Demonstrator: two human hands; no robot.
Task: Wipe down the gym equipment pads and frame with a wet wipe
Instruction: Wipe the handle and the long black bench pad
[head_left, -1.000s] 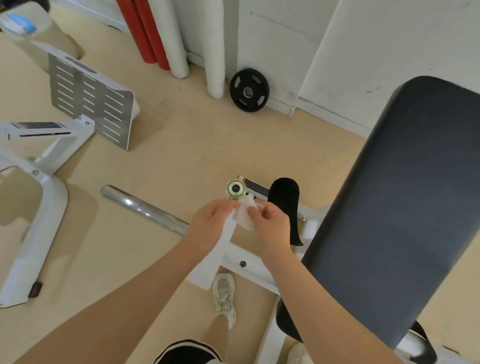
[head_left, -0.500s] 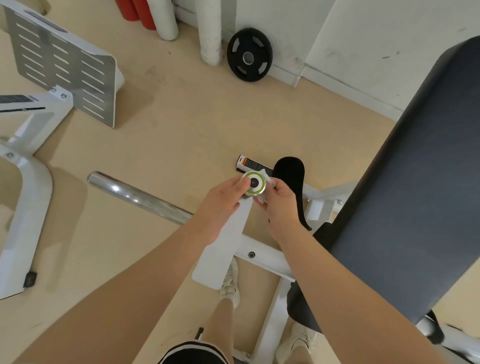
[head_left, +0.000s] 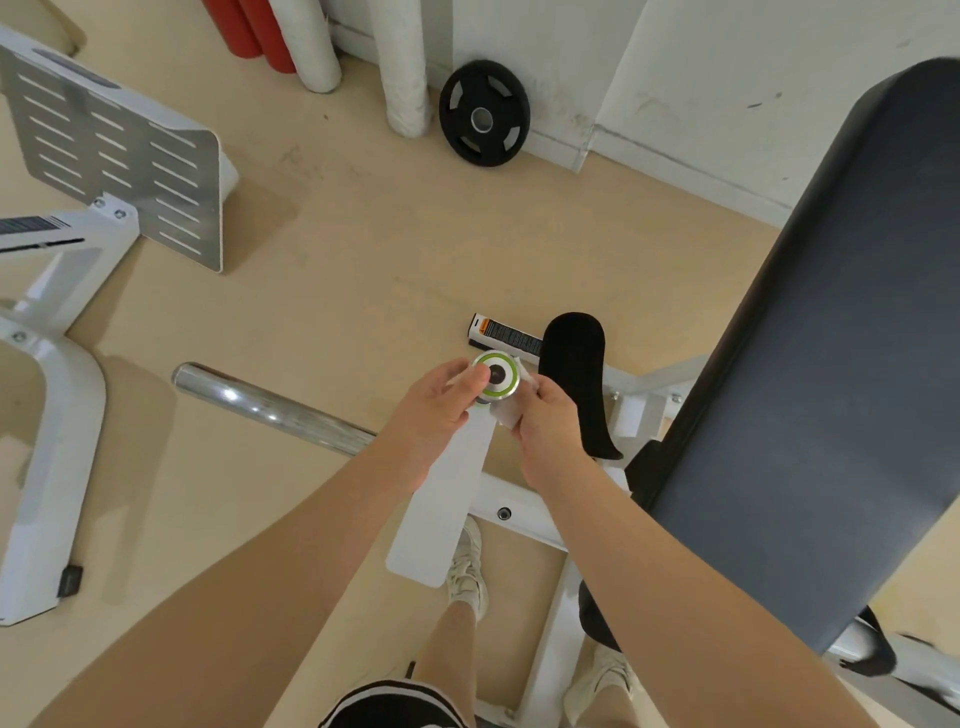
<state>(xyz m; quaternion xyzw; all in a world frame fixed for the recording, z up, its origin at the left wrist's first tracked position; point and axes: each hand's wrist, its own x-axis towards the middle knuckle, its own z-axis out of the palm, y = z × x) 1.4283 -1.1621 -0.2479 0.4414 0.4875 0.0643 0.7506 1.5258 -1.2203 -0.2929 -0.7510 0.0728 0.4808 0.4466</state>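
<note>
Green-ringed knob (head_left: 496, 375): pinched by left hand (head_left: 436, 410). Wet wipe (head_left: 511, 413), just beside it: gripped by right hand (head_left: 545, 428). White frame arm (head_left: 447, 499) is run toward the person.

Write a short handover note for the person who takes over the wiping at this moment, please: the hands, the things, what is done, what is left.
Left hand: fingers on the green-ringed knob atop the white frame.
Right hand: pinches the wet wipe against the side of the knob.
Large dark pad is at the right, untouched now; the small black pad is just behind the knob.
Done: cannot tell which parts are already wiped.
Left: likely finish the knob, then the frame and both pads.
</note>
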